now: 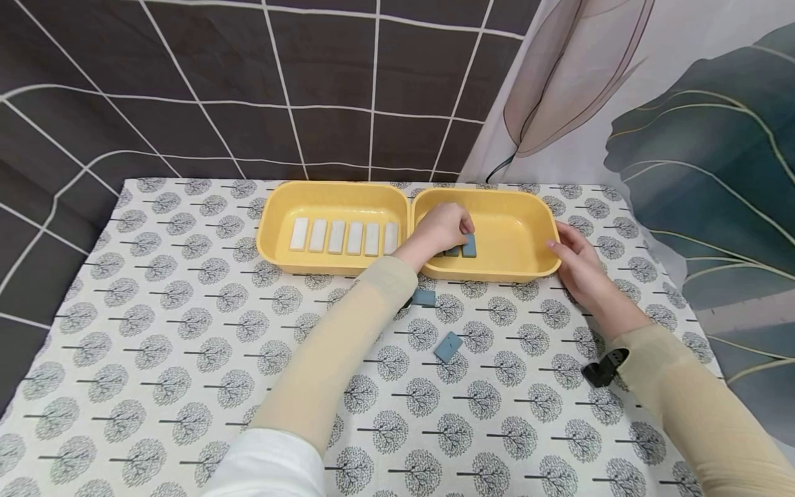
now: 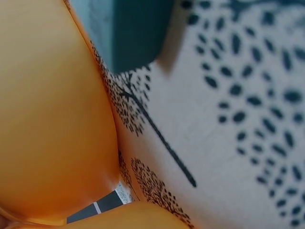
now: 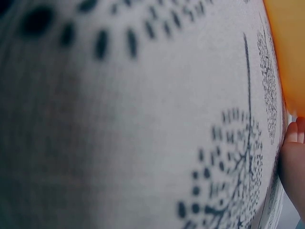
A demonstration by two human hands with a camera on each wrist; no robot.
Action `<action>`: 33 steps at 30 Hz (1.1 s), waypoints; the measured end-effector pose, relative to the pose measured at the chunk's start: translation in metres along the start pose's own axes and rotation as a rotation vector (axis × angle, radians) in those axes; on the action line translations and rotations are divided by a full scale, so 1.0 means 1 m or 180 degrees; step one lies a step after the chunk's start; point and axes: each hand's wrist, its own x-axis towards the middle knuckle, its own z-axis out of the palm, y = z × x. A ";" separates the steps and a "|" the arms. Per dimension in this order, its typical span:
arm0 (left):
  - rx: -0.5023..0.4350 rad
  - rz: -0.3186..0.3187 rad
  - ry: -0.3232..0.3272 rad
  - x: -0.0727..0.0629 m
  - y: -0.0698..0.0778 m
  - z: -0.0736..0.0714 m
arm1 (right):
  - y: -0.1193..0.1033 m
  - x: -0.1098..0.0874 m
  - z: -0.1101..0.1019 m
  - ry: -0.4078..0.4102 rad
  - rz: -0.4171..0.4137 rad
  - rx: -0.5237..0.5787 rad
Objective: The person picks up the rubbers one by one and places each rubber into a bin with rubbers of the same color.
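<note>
My left hand (image 1: 442, 226) reaches into the right yellow bin (image 1: 522, 248) and pinches the top of a blue-grey rectangular tile (image 1: 470, 247). Beside that tile lies another blue-grey tile (image 1: 453, 252), partly hidden by the hand. At the bin's right end, my right hand (image 1: 579, 262) grips the wall, thumb at the rim and fingers outside. In the right wrist view, part of this hand (image 3: 294, 162) shows against the bin (image 3: 291, 57). The left wrist view has a blurred blue tile (image 2: 140, 38) close to the lens, outside the yellow bin wall (image 2: 52, 109).
A left yellow bin (image 1: 271, 231) adjoins the right one and holds a row of several white tiles (image 1: 336, 237). Two blue-grey tiles, one near the bins (image 1: 424, 297) and one nearer me (image 1: 448, 347), lie on the tree-patterned tablecloth (image 1: 155, 331). A dark gridded cloth hangs behind.
</note>
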 end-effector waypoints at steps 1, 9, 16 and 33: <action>-0.0021 -0.0008 0.0002 0.000 0.000 0.000 | 0.000 0.000 0.000 -0.0004 -0.0001 -0.0023; -0.0156 0.0007 0.0100 0.000 0.000 0.000 | 0.000 0.000 -0.001 -0.0005 0.0016 -0.0063; -0.0377 0.0043 0.0247 -0.003 0.003 -0.001 | 0.001 -0.001 -0.002 -0.0022 -0.0025 -0.0032; -0.1344 0.0470 0.0552 -0.021 0.001 -0.004 | 0.001 0.001 -0.002 -0.0022 -0.0022 -0.0071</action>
